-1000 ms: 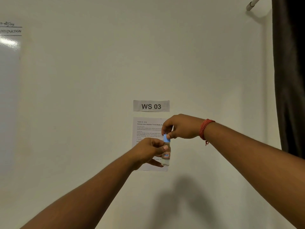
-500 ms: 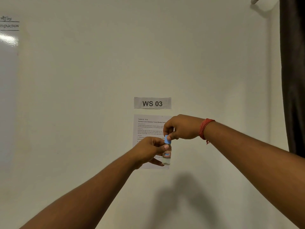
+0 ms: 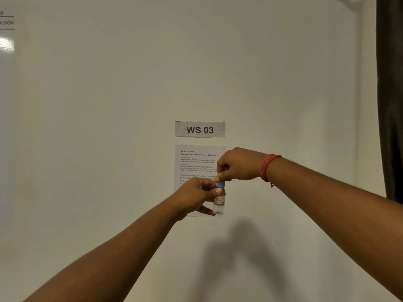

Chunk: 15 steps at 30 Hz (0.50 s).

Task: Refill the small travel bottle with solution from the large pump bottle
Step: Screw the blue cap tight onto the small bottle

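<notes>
Count, head view:
- Hands: 2, left hand (image 3: pixel 197 196) and right hand (image 3: pixel 236 165).
- Small bottle (image 3: pixel 219 201): 1, with 1 blue cap (image 3: pixel 220 184).
- Red thread wristband (image 3: pixel 267 167): 1.
- Paper sheets on wall: 2, the "WS 03" label (image 3: pixel 200 129) and the task sheet (image 3: pixel 196 164).
- Dark curtain (image 3: pixel 391 94): 1.
- Whiteboard (image 3: pixel 6 83), partly in view: 1.

A printed white instruction sheet (image 3: pixel 197 164) taped to the wall, its lower lines hidden behind both hands, small print unreadable.
</notes>
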Available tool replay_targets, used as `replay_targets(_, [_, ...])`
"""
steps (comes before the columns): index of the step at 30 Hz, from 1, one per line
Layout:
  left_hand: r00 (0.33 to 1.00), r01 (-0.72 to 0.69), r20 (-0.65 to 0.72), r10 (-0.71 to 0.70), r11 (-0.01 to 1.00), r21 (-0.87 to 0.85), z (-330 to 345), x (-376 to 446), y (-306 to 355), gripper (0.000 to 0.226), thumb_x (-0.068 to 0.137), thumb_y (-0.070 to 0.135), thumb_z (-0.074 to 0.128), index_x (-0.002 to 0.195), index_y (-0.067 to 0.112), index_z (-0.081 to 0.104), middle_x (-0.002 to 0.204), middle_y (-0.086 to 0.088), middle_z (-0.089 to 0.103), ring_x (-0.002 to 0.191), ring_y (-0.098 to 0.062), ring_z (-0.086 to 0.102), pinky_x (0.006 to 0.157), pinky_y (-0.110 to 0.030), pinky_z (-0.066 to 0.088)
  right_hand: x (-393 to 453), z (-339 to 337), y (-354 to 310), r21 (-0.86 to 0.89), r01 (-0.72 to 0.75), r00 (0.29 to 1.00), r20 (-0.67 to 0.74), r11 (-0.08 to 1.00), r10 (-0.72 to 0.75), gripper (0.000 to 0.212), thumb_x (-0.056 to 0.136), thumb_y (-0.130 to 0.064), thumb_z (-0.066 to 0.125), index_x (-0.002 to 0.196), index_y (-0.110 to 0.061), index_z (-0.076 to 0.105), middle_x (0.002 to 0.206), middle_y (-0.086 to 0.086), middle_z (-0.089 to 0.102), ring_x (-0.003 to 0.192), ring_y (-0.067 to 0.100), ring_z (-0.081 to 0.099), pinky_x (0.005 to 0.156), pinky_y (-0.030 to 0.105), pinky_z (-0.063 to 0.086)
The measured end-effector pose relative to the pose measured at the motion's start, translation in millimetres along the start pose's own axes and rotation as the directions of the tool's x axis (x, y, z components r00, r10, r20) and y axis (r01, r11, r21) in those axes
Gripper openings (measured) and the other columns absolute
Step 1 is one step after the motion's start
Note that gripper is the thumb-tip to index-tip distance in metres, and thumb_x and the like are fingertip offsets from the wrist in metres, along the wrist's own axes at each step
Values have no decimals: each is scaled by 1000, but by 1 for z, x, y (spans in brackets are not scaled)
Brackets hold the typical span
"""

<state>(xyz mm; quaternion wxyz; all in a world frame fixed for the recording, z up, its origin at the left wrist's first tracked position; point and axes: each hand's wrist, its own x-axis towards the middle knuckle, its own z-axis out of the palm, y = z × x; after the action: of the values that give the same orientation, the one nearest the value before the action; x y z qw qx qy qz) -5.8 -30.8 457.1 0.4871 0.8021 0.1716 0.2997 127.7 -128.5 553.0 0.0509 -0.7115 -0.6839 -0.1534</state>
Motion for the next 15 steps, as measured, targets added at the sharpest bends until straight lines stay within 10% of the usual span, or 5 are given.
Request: replay_targets(15, [1000,-8,-12,8,1000,-23,-2,2,-4,23,100,21,61,117,9,72,111,-11,75,106,-25,72,87,-50,62,0,-2,8,56,79,996,24,995,-81,18,95,-31,61,111,-24,67,102,-5,71,90,9,61,86,28,49])
